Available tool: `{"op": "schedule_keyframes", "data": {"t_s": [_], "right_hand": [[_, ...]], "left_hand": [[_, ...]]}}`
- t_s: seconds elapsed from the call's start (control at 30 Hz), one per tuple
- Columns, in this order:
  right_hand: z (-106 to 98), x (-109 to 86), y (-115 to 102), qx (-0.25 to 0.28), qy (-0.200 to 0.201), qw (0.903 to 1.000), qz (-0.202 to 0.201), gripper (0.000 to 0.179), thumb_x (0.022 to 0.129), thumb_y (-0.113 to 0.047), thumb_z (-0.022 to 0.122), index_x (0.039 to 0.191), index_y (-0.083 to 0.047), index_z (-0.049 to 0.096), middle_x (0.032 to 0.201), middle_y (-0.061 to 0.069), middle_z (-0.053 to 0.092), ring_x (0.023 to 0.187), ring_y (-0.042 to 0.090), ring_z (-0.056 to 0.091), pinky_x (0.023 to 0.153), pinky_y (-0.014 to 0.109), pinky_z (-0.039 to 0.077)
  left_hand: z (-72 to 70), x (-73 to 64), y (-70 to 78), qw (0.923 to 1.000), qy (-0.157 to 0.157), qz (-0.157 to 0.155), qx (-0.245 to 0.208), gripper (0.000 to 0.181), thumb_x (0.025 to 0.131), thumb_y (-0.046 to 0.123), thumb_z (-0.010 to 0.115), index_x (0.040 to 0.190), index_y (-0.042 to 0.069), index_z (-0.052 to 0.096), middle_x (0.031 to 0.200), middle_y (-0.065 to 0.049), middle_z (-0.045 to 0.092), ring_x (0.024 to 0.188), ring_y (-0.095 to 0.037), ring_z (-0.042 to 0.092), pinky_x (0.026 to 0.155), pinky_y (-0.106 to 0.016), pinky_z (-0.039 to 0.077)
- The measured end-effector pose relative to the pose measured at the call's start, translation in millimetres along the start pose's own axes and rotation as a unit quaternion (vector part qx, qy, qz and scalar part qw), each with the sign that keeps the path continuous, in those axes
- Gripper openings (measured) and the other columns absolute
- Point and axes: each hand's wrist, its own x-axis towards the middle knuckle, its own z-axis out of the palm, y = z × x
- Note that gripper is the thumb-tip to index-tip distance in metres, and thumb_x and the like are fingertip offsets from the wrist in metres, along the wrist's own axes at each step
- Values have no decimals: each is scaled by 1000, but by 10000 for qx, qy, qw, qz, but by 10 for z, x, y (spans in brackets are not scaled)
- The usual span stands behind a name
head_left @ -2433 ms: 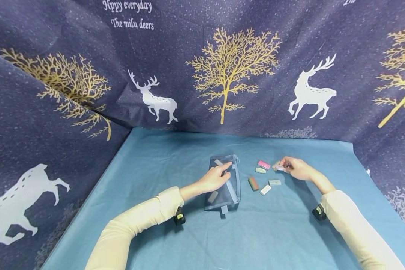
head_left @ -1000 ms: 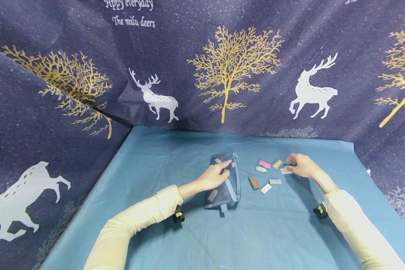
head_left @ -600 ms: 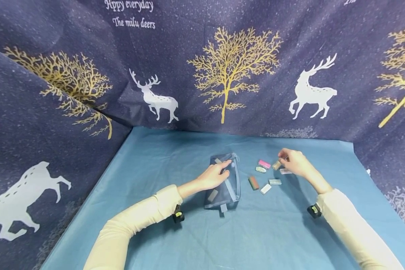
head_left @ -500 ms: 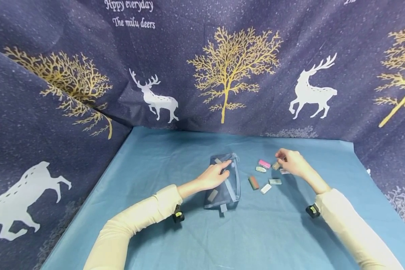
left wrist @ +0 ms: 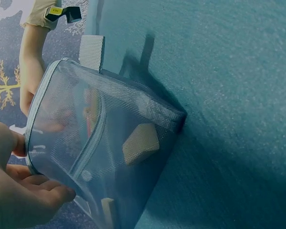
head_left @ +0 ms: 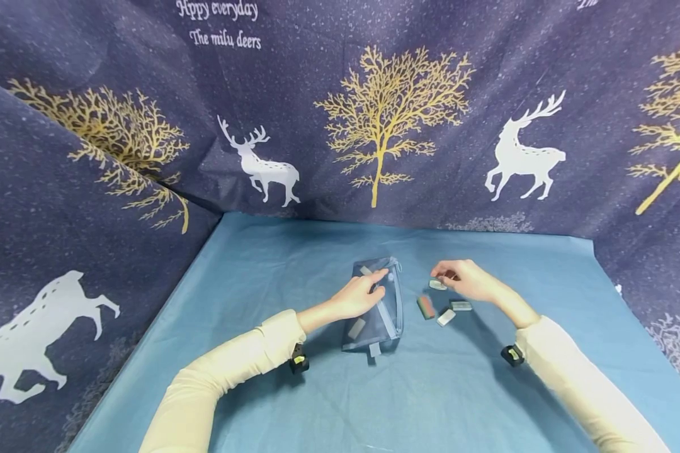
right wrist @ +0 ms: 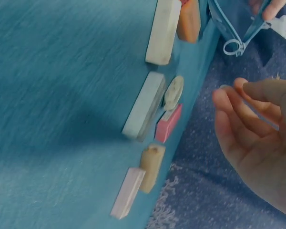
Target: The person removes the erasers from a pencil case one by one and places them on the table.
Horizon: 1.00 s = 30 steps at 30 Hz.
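Note:
My left hand (head_left: 358, 299) grips the zipper edge of a blue mesh pouch (left wrist: 119, 114), holding its side raised. Through the mesh show a tan block-like eraser (left wrist: 141, 144) and a smaller pale one (left wrist: 108, 212). Fingers loosely bent and holding nothing, my right hand (head_left: 471, 280) hovers above the loose erasers, fingertips over the oval eraser (head_left: 437, 285). In the head view it covers the pink eraser (right wrist: 168, 125), the tan eraser (right wrist: 152, 167) and the pale pink eraser (right wrist: 127, 193); the right wrist view shows all three lying on the cloth.
Between pouch and right hand lie an orange-green eraser (head_left: 425, 307), a white eraser (head_left: 446, 317) and a grey-blue eraser (head_left: 461, 306). A blue cloth (head_left: 294, 277) covers the table. A dark curtain with deer and trees (head_left: 328, 138) stands behind it.
My right hand set the pale pink eraser down beside the tan one and let go. It then moved left over the tan and pink erasers. My left hand stayed on the pouch.

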Motion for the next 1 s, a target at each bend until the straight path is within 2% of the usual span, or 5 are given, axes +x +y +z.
{"op": "schedule_keyframes", "data": {"t_s": [0.23,0.73,1.0], "right_hand": [[57,76,-103,121,-248,9994,-216,19,90,-4,51,104,-5,64,95,11,67,83,17,64,70,24,51],[234,258,-257,327,-670,9931,-910,20,90,-8,54,106,-4,64,98,13,68,79,11,64,68,21,51],[313,318,-344,531,-834,9917,-820,26,90,-10,55,114,-2,62,103,12,67,85,12,65,72,22,52]], "left_hand": [[13,-2,13,10000,-12,-23,57,52,95,24,40,144,10,30,144,-13,36,33,-7,21,34,-20,24],[26,10,41,9999,-86,-96,80,54,94,24,43,144,10,29,147,-11,33,34,-9,25,35,-22,28],[60,11,32,10000,-28,-43,41,54,93,23,41,144,8,29,146,-15,33,34,-7,24,35,-19,27]]}}
